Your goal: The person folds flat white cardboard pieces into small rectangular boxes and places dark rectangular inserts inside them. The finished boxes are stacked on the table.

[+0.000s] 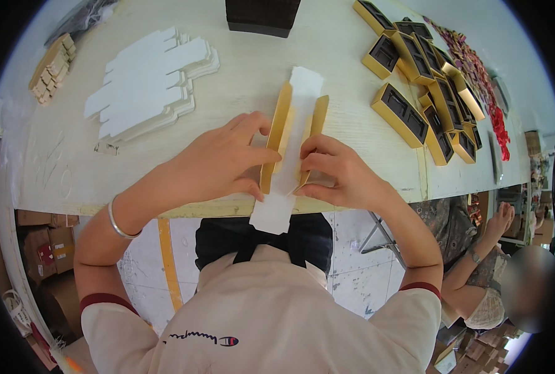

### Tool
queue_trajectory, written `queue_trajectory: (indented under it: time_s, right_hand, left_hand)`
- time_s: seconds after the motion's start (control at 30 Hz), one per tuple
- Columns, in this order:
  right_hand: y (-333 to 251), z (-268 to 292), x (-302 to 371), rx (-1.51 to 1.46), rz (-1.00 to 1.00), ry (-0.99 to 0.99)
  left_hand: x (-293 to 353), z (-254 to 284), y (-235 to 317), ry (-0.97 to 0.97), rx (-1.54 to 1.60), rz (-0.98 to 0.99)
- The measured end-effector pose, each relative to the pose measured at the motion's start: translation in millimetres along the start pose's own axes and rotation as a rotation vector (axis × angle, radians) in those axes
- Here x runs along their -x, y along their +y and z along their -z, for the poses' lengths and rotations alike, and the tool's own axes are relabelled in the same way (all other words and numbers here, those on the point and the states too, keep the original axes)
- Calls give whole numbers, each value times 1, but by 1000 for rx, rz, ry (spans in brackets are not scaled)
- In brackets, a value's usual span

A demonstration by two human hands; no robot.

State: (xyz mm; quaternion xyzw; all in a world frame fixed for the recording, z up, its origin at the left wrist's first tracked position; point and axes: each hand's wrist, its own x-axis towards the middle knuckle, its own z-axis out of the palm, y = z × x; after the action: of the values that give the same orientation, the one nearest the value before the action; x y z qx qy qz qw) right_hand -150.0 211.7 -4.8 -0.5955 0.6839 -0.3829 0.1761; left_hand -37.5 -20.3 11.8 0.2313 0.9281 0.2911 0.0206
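A cardboard box blank (294, 143), white inside and gold outside, lies lengthwise before me at the table's front edge. Both its long side walls stand up, while the white end flaps lie flat, the near one jutting past the edge. My left hand (243, 156) pinches the left wall, thumb low near the close end. On the right wall, the fingers of my right hand (337, 169) are curled over the board, thumb below. A stack of flat white box blanks (146, 81) rests to the left.
Several gold boxes with black inserts (408, 59) lie piled at the right. Beyond them are red ribbon-like pieces (499, 124). A dark block (262, 17) stands at the far middle, small beige pieces (53, 70) at far left. Another person's arm (477, 252) shows at lower right.
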Motion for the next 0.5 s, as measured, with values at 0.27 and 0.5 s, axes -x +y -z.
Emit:
queue_trajectory:
  time_s: [0.27, 0.5]
  right_hand:
    - [-5, -8, -8, 24, -45, 40]
    - [-6, -9, -7, -61, -68, 18]
  left_hand:
    - [-15, -37, 10, 291, 9, -60]
    - [-8, -32, 9, 264, -75, -15]
